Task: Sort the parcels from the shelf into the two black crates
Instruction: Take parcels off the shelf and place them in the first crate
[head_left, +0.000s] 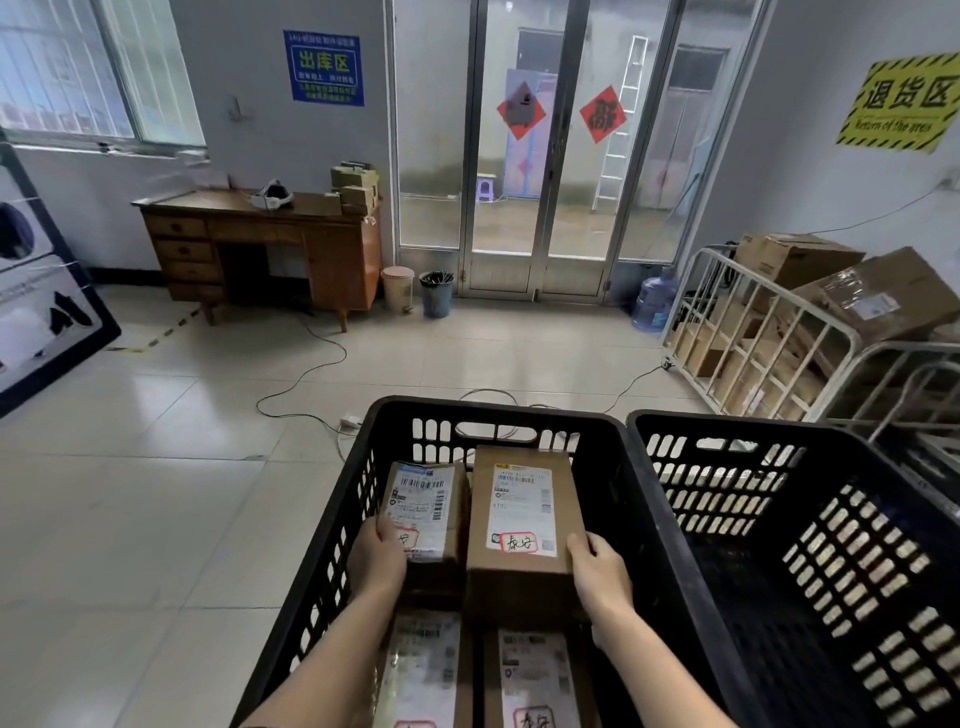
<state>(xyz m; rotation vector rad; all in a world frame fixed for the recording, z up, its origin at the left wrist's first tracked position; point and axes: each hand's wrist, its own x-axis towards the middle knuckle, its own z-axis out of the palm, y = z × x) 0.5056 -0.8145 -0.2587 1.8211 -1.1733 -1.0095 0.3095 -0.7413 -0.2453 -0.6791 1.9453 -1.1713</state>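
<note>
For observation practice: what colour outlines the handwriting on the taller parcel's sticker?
Red; the sticker on the taller parcel shows best in the head view.

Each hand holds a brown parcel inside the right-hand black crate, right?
No. In the head view the left hand grips the smaller brown parcel, the right hand the taller brown parcel, both inside the left-hand black crate, not the right-hand crate.

Labelled brown parcels (522, 514), inside left crate (493, 410)

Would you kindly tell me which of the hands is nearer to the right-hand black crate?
Right. The right hand grips the taller parcel on its side facing the right-hand crate; the left hand holds the shorter parcel, farther left.
</note>
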